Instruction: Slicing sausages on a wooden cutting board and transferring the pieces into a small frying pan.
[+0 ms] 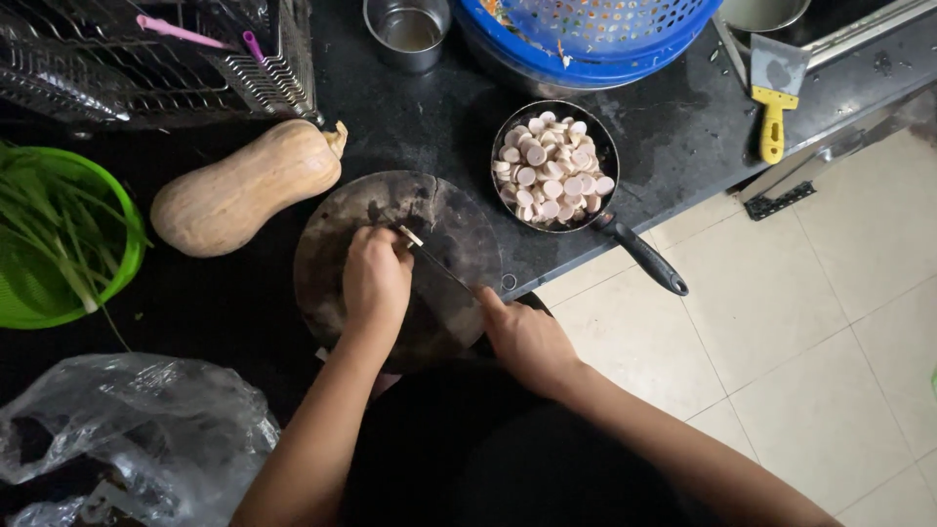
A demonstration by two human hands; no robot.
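Note:
A round dark chopping board (pixel 459 224) lies on the black counter in front of me. My left hand (pixel 374 278) rests on the board, fingers curled around a small pale piece of food at its tip. My right hand (pixel 527 342) grips the handle of a knife (pixel 441 265) whose blade runs up to the left, its edge beside the left fingers. Just right of the board stands a small black pan (pixel 605 161) filled with several pale pink round slices (pixel 549 171).
A butternut squash (pixel 239 190) lies left of the board. A green colander (pixel 29 293) holds green stalks. A wire rack, a steel cup (pixel 408 34) and a blue basket (pixel 586 39) stand at the back. A yellow-handled scraper (pixel 773 107) lies at right; a plastic bag (pixel 127 429) at lower left.

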